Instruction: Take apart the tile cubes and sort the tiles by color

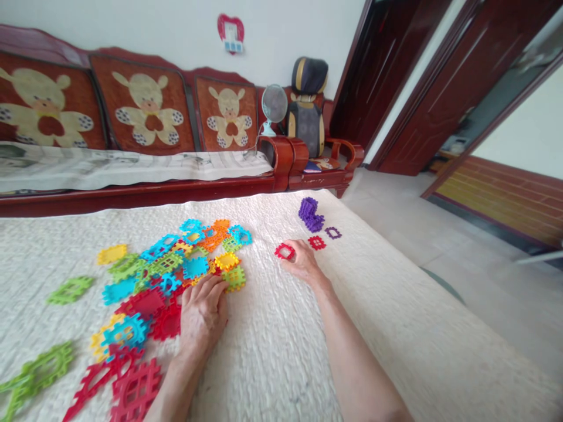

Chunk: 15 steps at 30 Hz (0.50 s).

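Observation:
My right hand (pixel 303 262) pinches a red interlocking plastic tile (pixel 280 255) with an open middle, just above the cloth. Close beyond it lie a red window-pattern tile (pixel 316 242) and a purple frame tile (pixel 333 232). A stack of purple tiles (pixel 310 214) stands a little farther back. My left hand (pixel 204 310) rests at the right edge of a mixed pile of interlocking tiles, fingers curled together and pointing down. Its fingertips are beside a green tile (pixel 235 278) and a yellow tile (pixel 226 261); what they grip, if anything, is hidden. Dark red tiles (pixel 167 321) lie by its wrist.
A cream quilted cloth (pixel 264 363) covers the table. Loose green tiles (pixel 70 290) and pink-red tiles (pixel 136 390) spread to the left and front. Behind the table are a wooden sofa (pixel 211 189), a small fan (pixel 274 104) and an armchair (pixel 347 153).

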Available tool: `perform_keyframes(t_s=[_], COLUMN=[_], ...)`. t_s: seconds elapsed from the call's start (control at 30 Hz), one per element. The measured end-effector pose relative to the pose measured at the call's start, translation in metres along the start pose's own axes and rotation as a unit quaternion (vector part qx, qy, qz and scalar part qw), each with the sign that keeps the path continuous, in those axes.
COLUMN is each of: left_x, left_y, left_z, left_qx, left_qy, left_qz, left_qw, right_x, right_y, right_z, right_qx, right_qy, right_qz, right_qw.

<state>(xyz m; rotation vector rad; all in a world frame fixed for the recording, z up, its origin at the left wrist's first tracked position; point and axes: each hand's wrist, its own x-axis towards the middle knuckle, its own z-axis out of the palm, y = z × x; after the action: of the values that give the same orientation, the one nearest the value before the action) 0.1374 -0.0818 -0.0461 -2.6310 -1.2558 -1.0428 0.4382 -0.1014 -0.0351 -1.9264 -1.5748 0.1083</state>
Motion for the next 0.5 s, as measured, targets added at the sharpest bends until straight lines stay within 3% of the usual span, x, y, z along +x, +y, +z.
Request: perform_keyframes(t_s=[0.17, 0.4, 0.5], left_x=[0.000, -0.002, -0.003], left_y=[0.000, -0.003, -0.004], left_z=[0.000, 0.003, 0.004], left_qx=[0.003, -0.004, -0.006], left_qy=[0.001, -0.002, -0.002], left_qz=[0.002, 0.000, 0.002], left_qw=[1.000, 1.000, 1.000], right_x=[0.001, 0.003, 0.005], right_y=[0.004, 0.006, 0.017], right_z=[0.004, 0.005, -0.006], right_qx=[0.053, 0.043, 0.016], right_qy=[0.038, 0.062, 0.136], right_qz=[-0.018, -0.001, 0.030], right_qw=[0.998, 0.997, 0.990])
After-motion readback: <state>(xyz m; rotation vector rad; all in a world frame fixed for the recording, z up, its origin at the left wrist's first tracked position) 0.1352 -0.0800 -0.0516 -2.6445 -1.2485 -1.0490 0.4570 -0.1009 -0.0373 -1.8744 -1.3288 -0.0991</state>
